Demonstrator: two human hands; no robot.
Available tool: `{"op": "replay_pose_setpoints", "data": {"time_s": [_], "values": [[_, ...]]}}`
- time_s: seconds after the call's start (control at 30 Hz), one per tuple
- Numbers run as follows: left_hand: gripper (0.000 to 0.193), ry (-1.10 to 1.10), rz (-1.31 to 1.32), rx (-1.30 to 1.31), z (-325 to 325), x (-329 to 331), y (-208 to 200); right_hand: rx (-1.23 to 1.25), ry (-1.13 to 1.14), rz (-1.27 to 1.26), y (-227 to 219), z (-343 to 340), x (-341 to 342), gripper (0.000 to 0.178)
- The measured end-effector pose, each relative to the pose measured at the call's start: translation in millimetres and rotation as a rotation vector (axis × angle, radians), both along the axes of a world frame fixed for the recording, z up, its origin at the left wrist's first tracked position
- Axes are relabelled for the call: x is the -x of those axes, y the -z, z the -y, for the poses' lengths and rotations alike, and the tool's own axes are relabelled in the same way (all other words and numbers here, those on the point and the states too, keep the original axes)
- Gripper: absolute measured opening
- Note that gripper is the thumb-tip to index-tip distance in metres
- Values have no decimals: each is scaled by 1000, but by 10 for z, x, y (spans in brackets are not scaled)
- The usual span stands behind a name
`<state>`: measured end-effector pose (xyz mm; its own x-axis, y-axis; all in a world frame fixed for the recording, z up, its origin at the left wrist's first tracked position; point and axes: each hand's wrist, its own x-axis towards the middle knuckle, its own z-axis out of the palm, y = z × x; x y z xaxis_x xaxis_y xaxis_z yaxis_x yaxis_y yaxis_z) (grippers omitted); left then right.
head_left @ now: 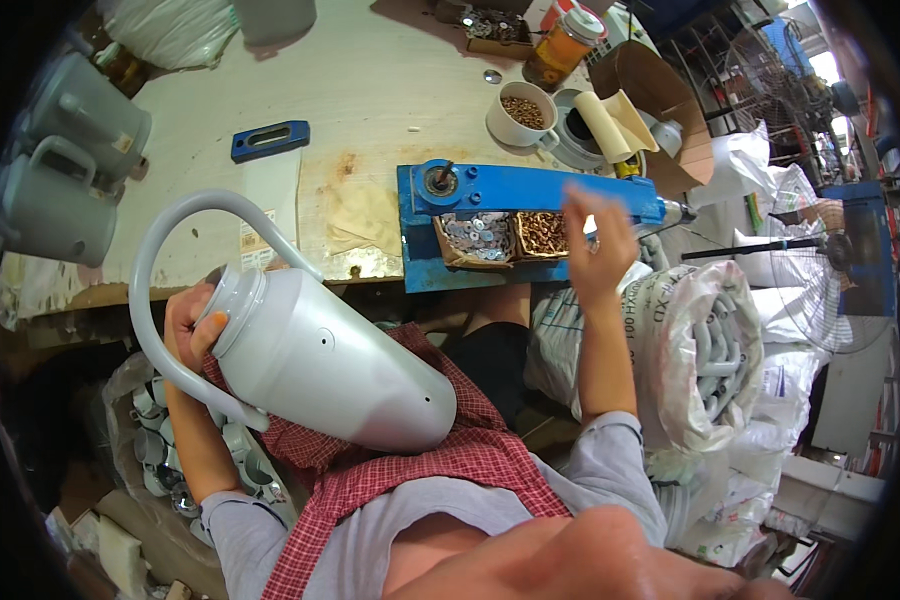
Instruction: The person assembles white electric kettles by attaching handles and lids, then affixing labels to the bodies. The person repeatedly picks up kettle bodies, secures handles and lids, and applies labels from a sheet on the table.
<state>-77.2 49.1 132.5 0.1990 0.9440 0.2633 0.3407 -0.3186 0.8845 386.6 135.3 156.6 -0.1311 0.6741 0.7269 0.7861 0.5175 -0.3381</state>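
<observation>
A silver-grey jug body (340,360) lies tilted across my lap, its neck toward the upper left and small holes showing in its side. My left hand (190,325) grips it at the neck, fingers wrapped round the rim. A big curved grey handle (146,270) loops around that end and past my wrist. My right hand (602,245) is raised by a blue riveting press (540,188); its fingers are smeared by motion. Under the press arm, next to that hand, sit a carton of brass-coloured rivets (542,235) and a carton of grey washers (478,236).
Grey jugs (65,205) stand at the table's left. A blue slotted bar (270,141) lies mid-table. A white cup of small brass parts (522,115) and an orange-brown jar (562,52) stand behind the press. A sack of grey handles (715,350) stands at right; a bag of parts (155,440) at left.
</observation>
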Motion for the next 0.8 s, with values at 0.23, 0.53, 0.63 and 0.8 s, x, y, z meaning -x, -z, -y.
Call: {"op": "replay_pose_setpoints", "data": {"time_s": [0.23, 0.53, 0.63, 0.8], "values": [[43, 1, 9, -13, -35, 7, 85, 18, -220, -30, 73, -140, -259, 18], [44, -23, 19, 5, -8, -29, 79, 509, 106, 251, 1133, -252, -578, 17], [45, -55, 35, -9, -34, -108, 94, 746, 88, 310, 1089, -400, -568, 17], [46, -43, 99, -23, -73, -164, 96, 521, 88, 427, 997, -248, -588, 20]]}}
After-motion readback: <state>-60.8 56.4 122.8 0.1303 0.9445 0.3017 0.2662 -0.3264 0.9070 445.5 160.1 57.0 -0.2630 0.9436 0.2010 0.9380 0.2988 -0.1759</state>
